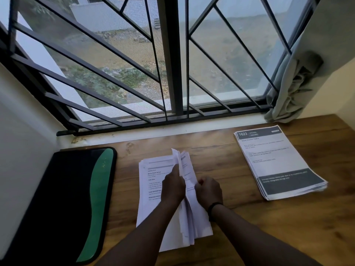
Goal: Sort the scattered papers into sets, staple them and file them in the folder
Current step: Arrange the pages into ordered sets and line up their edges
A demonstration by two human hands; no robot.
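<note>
Sorting is underway: both hands, left hand [173,186] and right hand [208,189], have fingers curled on lifted sheets [187,175] of the central paper stack [151,177]. One sorted set [278,162] lies right of them, the folder [63,204] left. Stapling and filing remain.

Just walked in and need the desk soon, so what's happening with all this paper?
A person is sorting papers at the wooden desk by the window. Both hands work the middle stack: the left hand and right hand grip lifted sheets. A second stack lies to the right, and the black-and-green folder lies closed on the left.
</note>
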